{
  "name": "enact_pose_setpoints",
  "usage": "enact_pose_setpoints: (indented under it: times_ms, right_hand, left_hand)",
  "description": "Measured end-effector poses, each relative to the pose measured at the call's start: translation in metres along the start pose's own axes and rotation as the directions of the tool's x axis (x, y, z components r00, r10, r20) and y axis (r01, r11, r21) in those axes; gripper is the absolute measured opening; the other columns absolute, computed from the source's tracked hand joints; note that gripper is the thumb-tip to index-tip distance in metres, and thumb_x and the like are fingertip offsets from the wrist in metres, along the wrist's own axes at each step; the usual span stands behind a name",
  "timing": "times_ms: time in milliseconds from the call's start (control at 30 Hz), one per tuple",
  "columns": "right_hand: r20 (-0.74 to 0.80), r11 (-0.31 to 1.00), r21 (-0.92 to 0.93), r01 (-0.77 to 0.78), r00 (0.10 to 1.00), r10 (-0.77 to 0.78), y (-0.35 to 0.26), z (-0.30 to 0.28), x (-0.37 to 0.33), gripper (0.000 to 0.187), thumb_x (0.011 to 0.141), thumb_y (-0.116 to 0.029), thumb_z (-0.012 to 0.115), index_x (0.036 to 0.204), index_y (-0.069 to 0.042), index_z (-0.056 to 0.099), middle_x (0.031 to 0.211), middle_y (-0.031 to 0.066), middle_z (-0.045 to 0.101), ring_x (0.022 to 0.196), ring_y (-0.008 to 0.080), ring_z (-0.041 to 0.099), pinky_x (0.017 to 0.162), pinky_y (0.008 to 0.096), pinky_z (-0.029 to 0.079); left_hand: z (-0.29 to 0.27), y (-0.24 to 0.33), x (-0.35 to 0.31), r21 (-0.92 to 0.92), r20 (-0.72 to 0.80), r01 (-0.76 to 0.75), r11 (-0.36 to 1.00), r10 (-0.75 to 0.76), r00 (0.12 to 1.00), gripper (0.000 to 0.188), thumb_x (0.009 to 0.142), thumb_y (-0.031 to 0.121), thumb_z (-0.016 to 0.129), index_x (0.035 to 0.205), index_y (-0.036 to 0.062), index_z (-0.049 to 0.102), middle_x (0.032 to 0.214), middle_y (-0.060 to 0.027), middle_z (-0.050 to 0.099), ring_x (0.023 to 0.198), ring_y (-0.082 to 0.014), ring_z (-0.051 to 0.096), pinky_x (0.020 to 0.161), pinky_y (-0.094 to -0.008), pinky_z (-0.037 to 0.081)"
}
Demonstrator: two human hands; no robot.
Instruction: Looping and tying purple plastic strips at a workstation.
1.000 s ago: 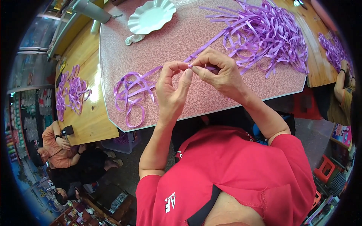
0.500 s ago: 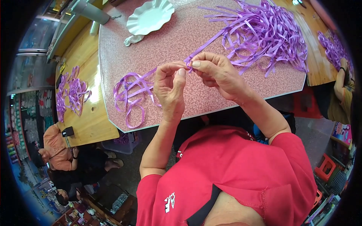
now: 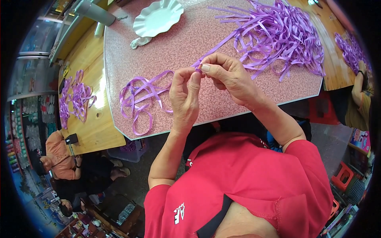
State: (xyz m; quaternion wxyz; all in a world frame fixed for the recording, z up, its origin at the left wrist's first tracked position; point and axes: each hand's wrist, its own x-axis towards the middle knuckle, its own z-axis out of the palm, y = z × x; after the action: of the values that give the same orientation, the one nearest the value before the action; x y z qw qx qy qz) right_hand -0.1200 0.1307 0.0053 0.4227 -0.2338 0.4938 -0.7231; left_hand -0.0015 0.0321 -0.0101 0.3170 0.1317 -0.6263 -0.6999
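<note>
A purple ribbon [image 3: 216, 48] runs from the big heap of ribbons [image 3: 283, 39] at the far right down to my fingertips. My left hand [image 3: 185, 89] pinches it between thumb and forefinger. Right beside it, my right hand [image 3: 228, 77] pinches the same ribbon, and the two sets of fingertips touch. A small bit of ribbon shows between them; its exact form is mostly hidden by the fingers. To the left of my left hand, a looser group of looped purple ribbons [image 3: 137, 95] lies on the pink speckled tabletop [image 3: 222, 101].
A white scalloped plate [image 3: 158, 18] stands at the back, with a crumpled white piece [image 3: 141, 42] before it. A grey tumbler [image 3: 94, 12] is at the far left. More ribbons [image 3: 79, 95] lie on the wooden table [image 3: 101, 133]. Co-workers sit at left and right.
My left hand has moved slightly right, closing in on my right hand. The ribbon bit between the fingertips is now more covered. My right hand stays nearly in place.
</note>
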Motion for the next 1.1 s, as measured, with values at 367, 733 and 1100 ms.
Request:
enact_pose_setpoints:
  times_ms: [367, 733, 1100]
  right_hand:
    - [0.084, 0.992, 0.097, -0.077, 0.994, 0.069, -0.001, -0.006, 0.002, 0.015, 0.094, -0.019, 0.068, 0.103, -0.008, 0.068, 0.073, -0.0079, 0.055, 0.054, -0.0013, 0.036, 0.047, 0.0168, 0.026]
    - [0.097, 0.879, -0.335, 0.339, 0.941, -0.325, 0.002, -0.003, 0.001, 0.007, 0.091, -0.006, 0.066, 0.097, -0.002, 0.067, 0.083, -0.0001, 0.060, 0.074, 0.0079, 0.057, 0.061, 0.0226, 0.045]
    - [0.249, 0.467, -0.595, 0.654, 0.702, -0.667, 0.006, -0.010, 0.009, 0.018, 0.083, 0.005, 0.070, 0.099, -0.003, 0.069, 0.091, 0.0051, 0.062, 0.079, 0.0125, 0.063, 0.063, 0.0267, 0.052]
  left_hand:
    - [-0.012, 0.013, 0.008, -0.203, 0.086, 0.213, 0.956, -0.199, 0.976, 0.013, 0.100, 0.012, 0.060, 0.110, 0.0031, 0.059, 0.101, -0.0045, 0.064, 0.098, -0.0120, 0.060, 0.093, -0.0287, 0.046]
    - [-0.024, 0.012, 0.021, -0.421, 0.199, 0.490, 0.763, -0.449, 0.871, 0.013, 0.099, 0.018, 0.062, 0.102, 0.0054, 0.066, 0.095, -0.0030, 0.068, 0.092, -0.0139, 0.065, 0.088, -0.0334, 0.051]
    - [-0.011, 0.014, 0.009, -0.284, 0.032, 0.280, 0.917, -0.283, 0.959, 0.015, 0.094, 0.003, 0.066, 0.109, 0.0007, 0.066, 0.104, -0.0062, 0.067, 0.097, -0.0114, 0.062, 0.091, -0.0265, 0.049]
